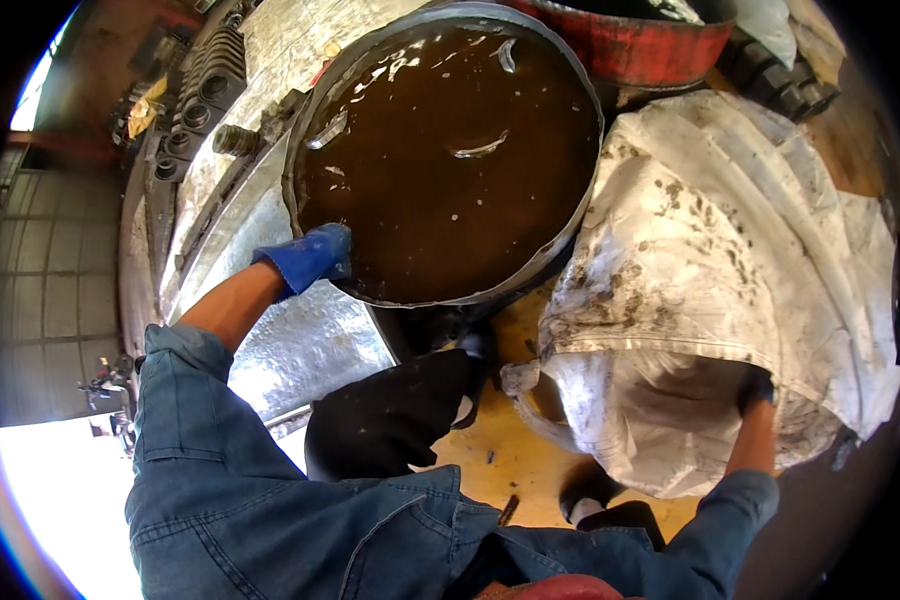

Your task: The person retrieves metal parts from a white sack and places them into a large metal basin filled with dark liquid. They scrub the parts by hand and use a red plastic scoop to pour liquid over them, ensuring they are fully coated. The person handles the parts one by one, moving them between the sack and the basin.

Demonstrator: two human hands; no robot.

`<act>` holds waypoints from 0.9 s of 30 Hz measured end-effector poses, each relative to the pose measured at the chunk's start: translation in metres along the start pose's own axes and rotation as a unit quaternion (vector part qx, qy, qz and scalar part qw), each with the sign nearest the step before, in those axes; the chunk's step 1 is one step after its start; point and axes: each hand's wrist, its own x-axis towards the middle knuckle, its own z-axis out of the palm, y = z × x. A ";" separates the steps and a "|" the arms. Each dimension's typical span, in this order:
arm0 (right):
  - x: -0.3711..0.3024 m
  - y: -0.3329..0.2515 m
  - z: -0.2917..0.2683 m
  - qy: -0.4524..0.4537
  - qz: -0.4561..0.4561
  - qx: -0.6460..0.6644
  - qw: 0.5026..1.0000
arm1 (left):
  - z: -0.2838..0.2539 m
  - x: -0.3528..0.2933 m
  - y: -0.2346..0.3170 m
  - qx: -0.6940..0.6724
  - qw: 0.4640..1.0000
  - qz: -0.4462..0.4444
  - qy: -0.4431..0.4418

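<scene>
My left hand (pixel 320 253), in a blue work glove, is closed over the near-left rim of a large round metal drum (pixel 292 180); its fingertips are partly hidden. Dark brown liquid (pixel 420 220) fills the drum, with a few shiny curved pieces (pixel 481 147) showing at its surface. My right hand (pixel 757 387), in a dark glove, reaches into the mouth of a big white woven sack (pixel 670 270) on the right. The sack is stained with dark smudges. Shadow inside it hides the fingers and whatever they may touch.
A red drum (pixel 640 45) stands behind the sack. Ribbed metal parts (pixel 205 90) line the far left, near a pale covered surface. A shiny metal sheet (pixel 310 340) lies below my left arm. A sack strap (pixel 540 420) loops above the yellowish floor (pixel 510 450) by my feet.
</scene>
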 end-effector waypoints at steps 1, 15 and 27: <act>-0.016 0.008 -0.019 -0.002 -0.010 0.020 1.000 | -0.034 -0.013 0.029 -0.007 1.000 -0.023 0.020; -0.247 -0.219 -0.306 -0.309 -0.374 0.070 0.871 | -0.023 -0.048 0.006 -0.230 0.936 0.047 0.263; -0.156 -0.573 -0.380 -0.186 -0.438 0.069 0.877 | -0.031 -0.059 0.009 -0.316 0.904 0.018 0.288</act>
